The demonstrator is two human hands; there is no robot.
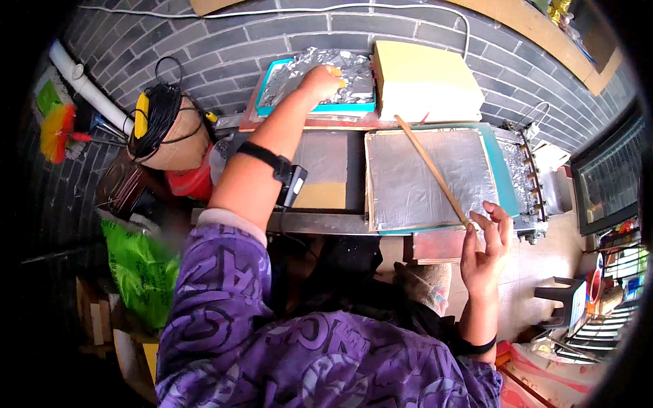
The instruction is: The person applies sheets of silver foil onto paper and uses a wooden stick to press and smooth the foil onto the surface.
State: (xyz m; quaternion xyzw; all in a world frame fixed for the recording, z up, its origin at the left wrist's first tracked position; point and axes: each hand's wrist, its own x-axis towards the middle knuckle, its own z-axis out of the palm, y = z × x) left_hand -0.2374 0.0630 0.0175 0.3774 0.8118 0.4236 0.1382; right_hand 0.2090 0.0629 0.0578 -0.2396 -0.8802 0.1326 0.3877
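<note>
My left hand [320, 85] reaches over a blue tray [347, 107] heaped with crumpled silver foil sheets [285, 81]. Yellow covers sit on its fingertips, and its fingers are curled at the foil; whether they pinch a piece cannot be told. My right hand [487, 255] has the near end of a thin wooden stick [433, 171] between thumb and fingers. That stick slants across a stack of silver-faced sheets [408, 188]. To the left, under my forearm, lies a dark board [355, 168] bearing a silver and tan sheet [324, 196].
A thick stack of yellow paper [428, 81] stands against the brick wall [285, 25]. Black cable coils [158, 117] top a bundle at left, above a red bucket [193, 178]. A green plastic bag [140, 268] sits below. On the right floor is a stool [566, 298].
</note>
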